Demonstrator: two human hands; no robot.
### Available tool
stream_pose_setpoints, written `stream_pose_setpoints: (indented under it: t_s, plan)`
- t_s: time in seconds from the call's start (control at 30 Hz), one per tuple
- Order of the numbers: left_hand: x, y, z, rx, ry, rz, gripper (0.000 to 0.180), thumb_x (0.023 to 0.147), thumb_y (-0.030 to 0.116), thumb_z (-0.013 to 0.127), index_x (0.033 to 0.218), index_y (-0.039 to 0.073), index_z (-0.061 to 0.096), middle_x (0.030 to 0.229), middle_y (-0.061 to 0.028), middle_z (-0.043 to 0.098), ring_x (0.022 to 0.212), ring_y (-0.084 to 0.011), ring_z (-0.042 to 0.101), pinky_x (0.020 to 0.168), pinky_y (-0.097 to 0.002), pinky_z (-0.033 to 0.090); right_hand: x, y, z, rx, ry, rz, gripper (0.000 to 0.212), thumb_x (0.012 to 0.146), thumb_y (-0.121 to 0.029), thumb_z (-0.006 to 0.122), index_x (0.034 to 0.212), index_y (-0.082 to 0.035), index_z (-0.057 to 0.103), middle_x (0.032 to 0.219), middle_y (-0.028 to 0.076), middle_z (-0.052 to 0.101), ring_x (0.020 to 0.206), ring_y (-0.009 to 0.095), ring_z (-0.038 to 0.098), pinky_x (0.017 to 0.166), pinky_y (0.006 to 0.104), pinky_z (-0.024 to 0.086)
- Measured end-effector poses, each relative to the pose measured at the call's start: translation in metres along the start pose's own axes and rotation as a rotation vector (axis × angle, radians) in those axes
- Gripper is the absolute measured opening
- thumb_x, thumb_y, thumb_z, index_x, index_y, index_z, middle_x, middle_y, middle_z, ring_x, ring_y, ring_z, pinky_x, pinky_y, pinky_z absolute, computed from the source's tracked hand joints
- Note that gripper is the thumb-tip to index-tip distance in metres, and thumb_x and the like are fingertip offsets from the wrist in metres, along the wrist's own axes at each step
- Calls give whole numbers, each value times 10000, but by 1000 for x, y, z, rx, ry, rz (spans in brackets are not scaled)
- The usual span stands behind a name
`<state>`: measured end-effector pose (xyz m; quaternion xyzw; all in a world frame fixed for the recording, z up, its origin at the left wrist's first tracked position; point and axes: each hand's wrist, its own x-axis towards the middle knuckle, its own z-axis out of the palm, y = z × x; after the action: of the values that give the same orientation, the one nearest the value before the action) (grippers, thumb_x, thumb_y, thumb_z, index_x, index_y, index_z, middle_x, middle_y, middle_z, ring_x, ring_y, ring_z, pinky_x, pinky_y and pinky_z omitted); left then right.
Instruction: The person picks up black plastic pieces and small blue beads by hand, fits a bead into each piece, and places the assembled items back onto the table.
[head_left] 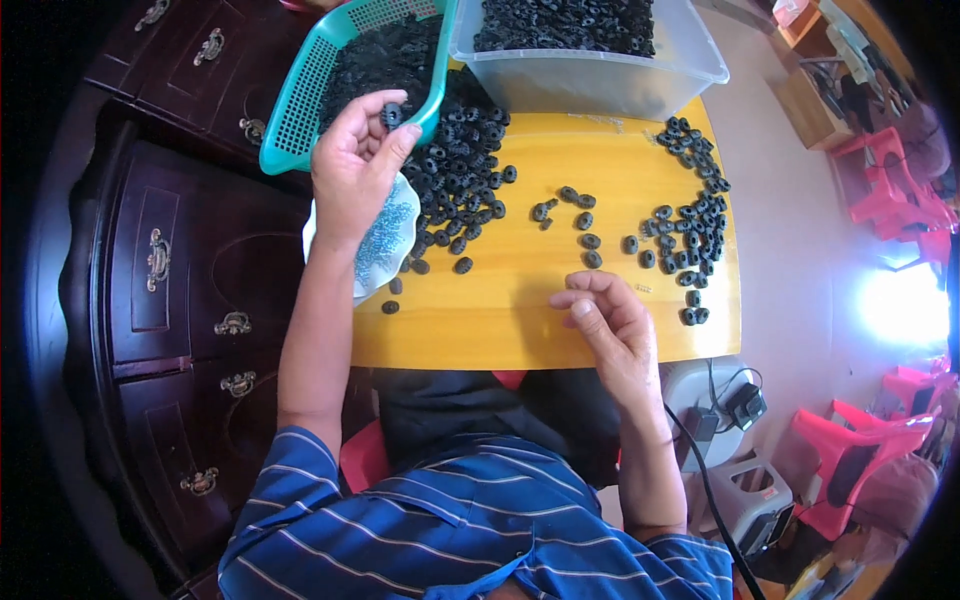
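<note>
My left hand [362, 160] is raised over the near end of the green basket and pinches a small black oval cord lock part [392, 116] between thumb and fingers. Below that wrist, a white wavy-edged plate [409, 224] holds many small bluish, shiny spring-like pieces [385, 235]. My right hand [612, 325] hovers at the table's near edge, thumb against the curled fingers; whether something tiny is between them cannot be made out. Just beyond it, several loose black cord lock parts [591, 242] lie in a short line.
A green basket [290, 115] of black pieces and a clear plastic bin [590, 85] of black parts stand at the back. Loose parts [455, 170] are heaped beside the basket; another cluster [700, 225] spreads along the right of the yellow table [480, 330]. Dark drawers [180, 260] flank the left.
</note>
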<state>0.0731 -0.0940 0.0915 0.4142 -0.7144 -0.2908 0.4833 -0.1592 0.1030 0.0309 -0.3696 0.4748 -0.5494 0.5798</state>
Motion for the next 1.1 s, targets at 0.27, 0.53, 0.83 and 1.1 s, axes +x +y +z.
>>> stream_pose_setpoints:
  t_s: [0.27,0.53,0.83,1.1]
  plan:
    - [47,-56,-51,316,52,46,275,868,73,713,1132,11,667,738,5,621,629,-37,551,583,-210,455,0,-3,1,-11,9,30,252,1001,-103,573,1220,19,548,1055,76,691,987,89,613,878,226,472]
    - [75,-90,-60,665,1,-20,312,820,164,734,1112,66,691,641,-55,580,575,-176,573,584,-329,473,1,-1,0,-41,6,22,247,999,-102,575,1210,24,554,1060,81,693,987,92,616,875,227,471]
    - [85,-99,-56,689,-16,-36,382,815,153,742,1180,71,662,836,-104,702,748,-223,681,712,-349,533,-1,-3,-1,5,11,10,232,997,-100,580,1192,26,563,1037,75,688,987,100,622,880,232,474]
    - [58,-60,-27,221,57,39,274,884,61,658,1156,30,674,857,-37,705,696,-71,629,659,-227,519,0,-1,0,-7,19,3,207,993,-90,579,1164,28,576,1022,68,686,985,104,625,885,235,475]
